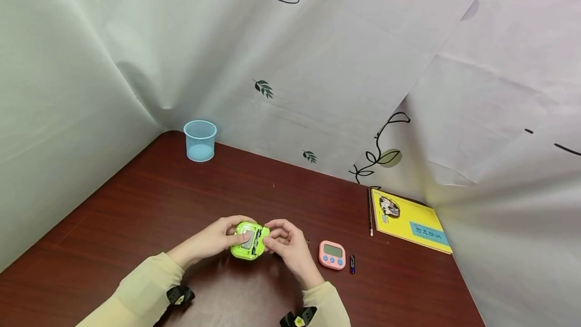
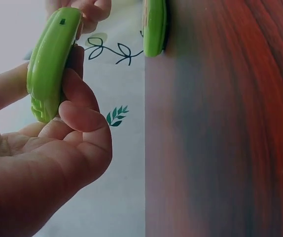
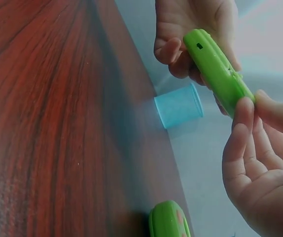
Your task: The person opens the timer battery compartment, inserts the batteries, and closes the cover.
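Both hands hold the green gadget (image 1: 240, 249) in the air above the near middle of the desk (image 1: 181, 191). The left hand (image 1: 219, 236) has its grip clamped on the gadget's left side, with the thumb lying on a grey patch on the face and fingers behind the body. The right hand (image 1: 292, 249) pinches the opposite edge between thumb and forefinger, so its grip too is clamped on the gadget. Beside the grey patch, a dark strip crosses the face; its details are too small to read. Both wrist views show the gadget edge-on and tilted, its side marked by a little dark notch. To the right of the right hand lies the pink timer (image 1: 332, 255), screen up, three blue buttons in a row below it. The battery (image 1: 352, 264), dark blue, lies just beside it. Farther back on the right is the yellow book (image 1: 404, 221), a dog pictured on its cover, with the dark pencil (image 1: 369, 212) along its left edge. The blue cup (image 1: 200, 143) stands upright in the far left corner, near the white cloth (image 1: 290, 130).
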### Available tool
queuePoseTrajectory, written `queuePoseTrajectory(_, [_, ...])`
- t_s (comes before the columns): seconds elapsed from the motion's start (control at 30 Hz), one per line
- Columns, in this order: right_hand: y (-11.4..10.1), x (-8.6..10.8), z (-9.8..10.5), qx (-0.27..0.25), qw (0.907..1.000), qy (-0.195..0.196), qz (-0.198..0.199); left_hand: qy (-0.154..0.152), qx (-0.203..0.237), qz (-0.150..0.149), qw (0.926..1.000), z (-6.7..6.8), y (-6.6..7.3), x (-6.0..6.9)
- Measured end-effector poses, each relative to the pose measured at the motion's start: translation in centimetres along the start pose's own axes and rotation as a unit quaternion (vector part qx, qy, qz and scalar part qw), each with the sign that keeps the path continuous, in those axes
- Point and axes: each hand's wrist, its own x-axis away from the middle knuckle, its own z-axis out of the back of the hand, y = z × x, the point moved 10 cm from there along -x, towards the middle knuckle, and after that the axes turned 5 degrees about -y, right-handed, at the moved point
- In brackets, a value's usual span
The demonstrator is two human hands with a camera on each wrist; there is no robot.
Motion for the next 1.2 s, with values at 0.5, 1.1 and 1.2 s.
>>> queuePoseTrajectory(0.5, [0.3, 0.2, 0.3, 0.032, 0.9983, 0.023, -0.044, 0.002, -0.020, -0.003, 0.9998, -0.3, 0.3, 0.0])
queuePoseTrajectory(1.1, [0.6, 0.4, 0.3, 0.046, 0.9961, 0.004, -0.075, -0.004, -0.039, -0.015, 0.9991, -0.6, 0.9, 0.0])
queuePoseTrajectory(1.2, [1.2, 0.5, 0.0, 0.024, 0.9948, -0.024, -0.096, -0.008, -0.044, -0.020, 0.9988, -0.7, 1.0, -0.1])
